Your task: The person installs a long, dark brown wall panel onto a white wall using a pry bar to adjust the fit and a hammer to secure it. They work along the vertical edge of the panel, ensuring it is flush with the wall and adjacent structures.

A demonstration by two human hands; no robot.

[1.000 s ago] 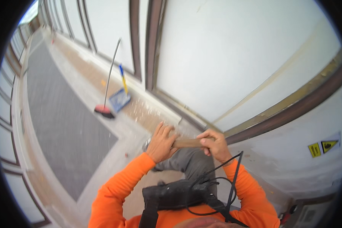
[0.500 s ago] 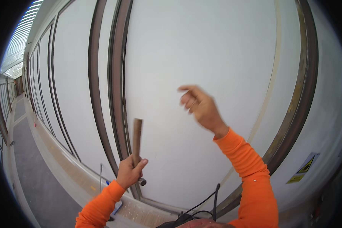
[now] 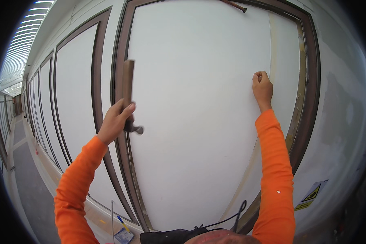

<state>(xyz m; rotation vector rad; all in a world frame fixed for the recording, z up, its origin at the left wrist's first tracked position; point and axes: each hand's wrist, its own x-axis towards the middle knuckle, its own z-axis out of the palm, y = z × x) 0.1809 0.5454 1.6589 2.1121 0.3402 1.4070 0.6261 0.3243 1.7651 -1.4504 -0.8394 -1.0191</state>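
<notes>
A hammer with a wooden handle is in my left hand, gripped close to its dark metal head. The handle points up and the head hangs just below my fingers, in front of the panel frame's left side. My right hand is raised before the large white panel, beside a pale yellowish vertical strip. Its fingers are curled together; what they hold, if anything, is too small or hidden to make out.
A dark brown frame surrounds the panel. A reddish-brown rod with a round end shows at the top. Below left stand a blue-handled dustpan-like thing and a thin upright rod. A yellow warning sign is on the right wall.
My left hand has risen with the hammer. My right hand has gone right and slightly up, and its extended index finger is now curled in. The view has tilted upward.
</notes>
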